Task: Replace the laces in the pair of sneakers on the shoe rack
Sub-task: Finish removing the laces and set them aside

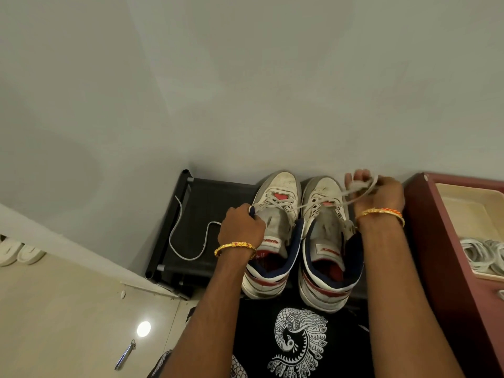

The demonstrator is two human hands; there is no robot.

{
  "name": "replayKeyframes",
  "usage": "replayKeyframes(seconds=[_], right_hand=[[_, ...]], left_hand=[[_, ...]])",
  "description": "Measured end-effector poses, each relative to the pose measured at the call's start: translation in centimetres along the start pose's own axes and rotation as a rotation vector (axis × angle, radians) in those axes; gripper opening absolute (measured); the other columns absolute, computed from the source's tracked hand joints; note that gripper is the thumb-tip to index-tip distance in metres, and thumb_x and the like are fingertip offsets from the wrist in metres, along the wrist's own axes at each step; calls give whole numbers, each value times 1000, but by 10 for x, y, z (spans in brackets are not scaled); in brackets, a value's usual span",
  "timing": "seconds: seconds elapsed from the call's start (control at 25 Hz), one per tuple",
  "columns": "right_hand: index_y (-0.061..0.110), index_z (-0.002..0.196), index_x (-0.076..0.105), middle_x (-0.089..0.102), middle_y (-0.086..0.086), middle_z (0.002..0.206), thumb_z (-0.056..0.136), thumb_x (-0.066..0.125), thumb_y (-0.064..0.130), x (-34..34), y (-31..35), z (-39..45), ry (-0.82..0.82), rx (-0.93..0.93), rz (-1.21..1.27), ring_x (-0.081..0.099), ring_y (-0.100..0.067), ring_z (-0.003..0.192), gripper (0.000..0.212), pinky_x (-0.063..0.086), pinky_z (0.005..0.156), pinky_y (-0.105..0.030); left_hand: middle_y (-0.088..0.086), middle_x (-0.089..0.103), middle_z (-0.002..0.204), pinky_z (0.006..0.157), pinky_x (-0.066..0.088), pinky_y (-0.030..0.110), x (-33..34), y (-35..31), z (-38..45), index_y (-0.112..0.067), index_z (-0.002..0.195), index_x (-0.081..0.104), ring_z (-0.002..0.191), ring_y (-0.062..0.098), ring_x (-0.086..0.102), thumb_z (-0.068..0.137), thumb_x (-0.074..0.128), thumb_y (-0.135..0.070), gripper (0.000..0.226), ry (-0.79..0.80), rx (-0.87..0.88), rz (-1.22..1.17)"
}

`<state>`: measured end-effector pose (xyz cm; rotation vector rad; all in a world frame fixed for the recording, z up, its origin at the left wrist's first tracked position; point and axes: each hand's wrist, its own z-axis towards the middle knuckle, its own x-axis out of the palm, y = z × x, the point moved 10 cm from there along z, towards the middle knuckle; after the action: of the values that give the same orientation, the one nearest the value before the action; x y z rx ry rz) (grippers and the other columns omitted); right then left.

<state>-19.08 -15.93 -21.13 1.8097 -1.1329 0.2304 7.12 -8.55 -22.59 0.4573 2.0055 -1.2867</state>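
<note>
Gold bangle with red beads (pixel 235 248) round the wrist of the left hand (pixel 241 227), fingers curled and gripping the side collar of the left white leather sneaker with navy lining and red stripe (pixel 272 230), up near its top eyelets. Right hand (pixel 381 195), wearing a similar gold and orange bangle (pixel 380 214), raised above and to the right of the toe of the right matching white sneaker (pixel 327 241), fingers closed round a bunch of the grey-white flat lace (pixel 362 190); lace drawn taut from that fist down to the lower eyelets of the right sneaker, upper eyelets there bare. Left sneaker laced across its lower eyelets, red tongue showing through. Both sneakers side by side, touching, toes toward the pale wall, on the top of the black fabric-and-tube shoe rack (pixel 196 214). To the left of the shoes, on the same rack top, a loose pale grey lace (pixel 180 236) lying in a loop, its near end just beside the left hand. Right of the rack, a dark red cabinet (pixel 441 255) bearing a cream tray (pixel 463 214) with bundled white laces (pixel 482 255). Below, black cloth with a white peacock print (pixel 297 342). On the beige tiled floor (pixel 68 309), a silvery pen-like object (pixel 125 354) and, at the far left edge, a pair of white slippers (pixel 19 252).
</note>
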Motion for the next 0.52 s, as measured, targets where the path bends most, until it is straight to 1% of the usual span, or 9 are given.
replayKeyframes(seconds=[0.12, 0.2, 0.24, 0.28, 0.32, 0.36, 0.4, 0.48, 0.52], right_hand=[[4, 71, 55, 57, -7, 66, 83, 48, 6, 1, 15, 1, -2, -194, -320, 60, -19, 59, 14, 52, 60, -31], [2, 95, 62, 63, -9, 91, 88, 56, 15, 22, 4, -13, 101, -293, -733, 62, -23, 84, 16, 51, 68, -29], [2, 114, 57, 58, -12, 113, 87, 58, 29, 33, -7, -19, 160, -339, -1070, 58, -26, 105, 38, 51, 79, -34], [3, 130, 45, 44, -16, 135, 85, 58, 40, 40, -22, -26, 210, -372, -1449, 43, -31, 127, 60, 44, 98, -44], [4, 141, 32, 25, -16, 150, 84, 56, 45, 43, -36, -31, 246, -405, -1779, 20, -33, 141, 74, 26, 112, -50], [6, 144, 26, 14, -15, 155, 86, 54, 45, 47, -49, -43, 294, -452, -2008, 4, -32, 145, 76, 12, 115, -51], [9, 142, 33, 16, -15, 154, 87, 53, 40, 49, -62, -52, 345, -460, -2120, 2, -32, 145, 67, 9, 116, -51], [14, 128, 51, 33, -15, 145, 88, 54, 31, 49, -73, -64, 360, -451, -2172, 22, -34, 138, 44, 22, 112, -48], [14, 124, 55, 39, -15, 140, 88, 54, 29, 46, -75, -63, 334, -447, -2175, 30, -34, 133, 39, 28, 108, -47]], left_hand=[[11, 59, 108, 78, 49, 33, -7, -8, -3, -11, 106, 61, 93, 23, 56, 90, 54, -23, 21, -39, 32, 13], [8, 54, 117, 85, 48, 36, -13, -32, -4, -13, 118, 58, 108, 24, 50, 87, 56, -22, 32, -113, 177, 141], [7, 52, 122, 90, 46, 38, -11, -49, -5, -15, 123, 55, 114, 24, 45, 87, 56, -22, 37, -130, 276, 210], [5, 51, 126, 94, 43, 39, -5, -66, -6, -16, 125, 54, 119, 23, 41, 87, 56, -21, 38, -119, 370, 284], [3, 50, 129, 97, 41, 41, 4, -80, -6, -18, 126, 54, 123, 23, 38, 88, 55, -20, 38, -93, 448, 368], [1, 51, 130, 98, 39, 41, 13, -89, -6, -20, 125, 55, 127, 23, 34, 89, 54, -20, 36, -61, 498, 455], [1, 51, 131, 98, 37, 42, 21, -93, -3, -21, 125, 56, 129, 24, 32, 91, 52, -21, 34, -31, 516, 537], [3, 53, 131, 101, 34, 45, 31, -89, 5, -23, 125, 57, 131, 27, 31, 93, 51, -23, 32, 10, 480, 645], [5, 53, 131, 102, 34, 46, 32, -85, 8, -23, 126, 57, 131, 28, 33, 94, 51, -24, 33, 19, 449, 670]])
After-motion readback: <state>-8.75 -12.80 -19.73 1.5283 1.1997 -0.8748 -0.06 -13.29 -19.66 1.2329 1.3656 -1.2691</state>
